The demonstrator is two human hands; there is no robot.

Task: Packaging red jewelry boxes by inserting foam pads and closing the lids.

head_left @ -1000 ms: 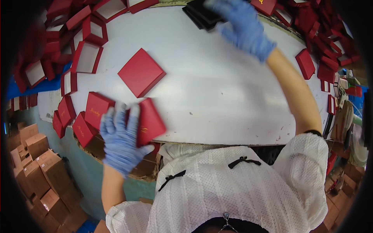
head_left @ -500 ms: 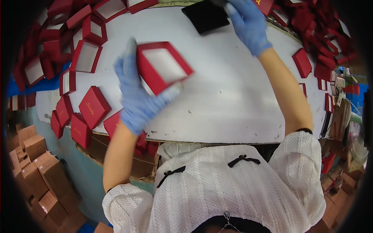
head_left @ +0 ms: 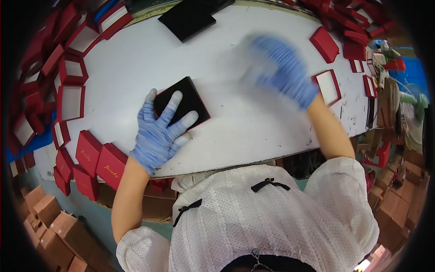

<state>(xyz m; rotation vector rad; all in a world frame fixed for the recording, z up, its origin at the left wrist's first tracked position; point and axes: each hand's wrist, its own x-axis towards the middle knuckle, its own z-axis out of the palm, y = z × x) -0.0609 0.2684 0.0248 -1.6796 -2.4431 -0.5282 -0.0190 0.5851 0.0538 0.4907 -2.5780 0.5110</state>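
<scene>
In front of me on the white table lies a red box (head_left: pixel 206 113) with a black pad (head_left: pixel 186 97) filling its inside. My left hand (head_left: pixel 156 138), in a blue striped glove, holds this box at its left side, two fingertips pressed on the pad. Off to the right, my right hand (head_left: pixel 285 72) hangs over the table in a matching glove, apart from the box. Motion smears its fingers, so whether they hold anything is hidden. Farther away, more flat black pads (head_left: pixel 188 20) lie at the table's back edge.
Open red boxes with white insides (head_left: pixel 71 102) crowd the left side. Red lids with gold lettering (head_left: pixel 111 165) lie at the front left edge. More red boxes (head_left: pixel 349 20) are heaped at the back right; one open box (head_left: pixel 328 86) lies near my right wrist. Cardboard cartons (head_left: pixel 68 231) stand below.
The red box, white inside before, now has a black pad in it and sits lower on the table. My right hand has come back from the black pads toward me.
</scene>
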